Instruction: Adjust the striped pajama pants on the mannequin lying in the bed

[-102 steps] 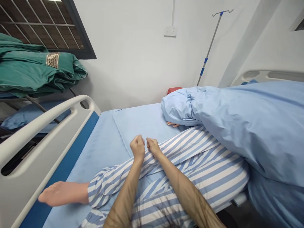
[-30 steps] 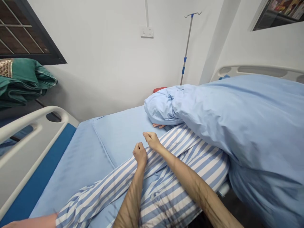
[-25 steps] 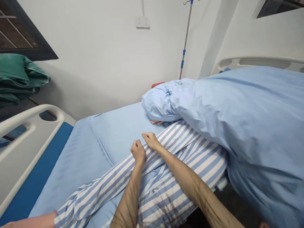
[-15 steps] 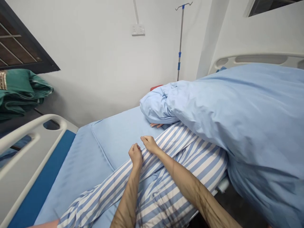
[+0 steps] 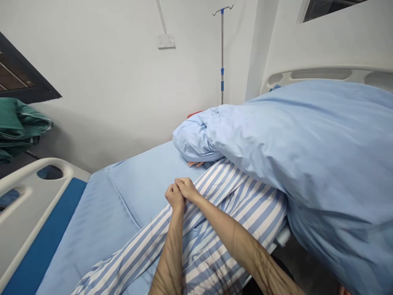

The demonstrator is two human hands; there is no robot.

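Note:
My left hand [image 5: 175, 196] and my right hand [image 5: 187, 189] meet above a person's leg, their fingers curled and the right hand's fingers lying against the left. Both rest on striped blue-and-white trousers [image 5: 135, 241]. I cannot tell whether they pinch the cloth. The person lies on the bed under a light blue quilt [image 5: 291, 151] that hides the upper body and head. A hand of that person [image 5: 195, 164] shows at the quilt's edge, beyond my hands.
A white bed rail [image 5: 30, 180] with a blue panel runs along the near left of the blue sheet [image 5: 144, 180]. Behind stand a drip pole [image 5: 222, 53], a wall socket [image 5: 166, 41], a red object [image 5: 195, 114] and a white headboard [image 5: 322, 73]. Folded green cloth [image 5: 15, 127] lies at left.
My two hands have closed together from slightly apart, and now touch. The view has swung, so the room shifts left, and the bare foot seen earlier at lower left is out of view.

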